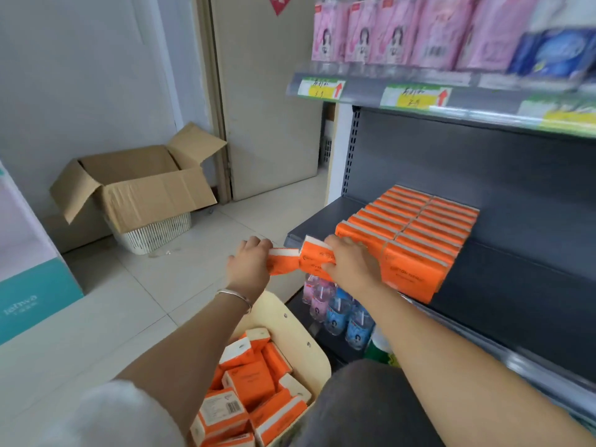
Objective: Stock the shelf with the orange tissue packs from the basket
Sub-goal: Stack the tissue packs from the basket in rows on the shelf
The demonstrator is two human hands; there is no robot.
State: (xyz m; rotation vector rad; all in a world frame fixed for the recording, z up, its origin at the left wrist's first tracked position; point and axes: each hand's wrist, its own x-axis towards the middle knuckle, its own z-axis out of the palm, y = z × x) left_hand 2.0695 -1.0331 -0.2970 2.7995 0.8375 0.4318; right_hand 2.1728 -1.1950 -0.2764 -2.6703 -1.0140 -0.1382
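Left hand [250, 264] gripping an orange tissue pack [282, 262], right hand [350, 261] clasping a second pack [314, 258] just beside it, stocked rows [416, 230] beyond, basket [303, 337] below the wrists.

Pale square floor tiles [180, 279] are running back to a plain grey-white wall [80, 75], where a beige door [267, 101] is standing shut in its frame. An open brown cardboard box [142, 185] is sitting on a white slotted plastic basket [154, 235] near the wall's foot. At the left edge, a large white-and-teal carton [29, 269] is resting on the floor in soft, even light.
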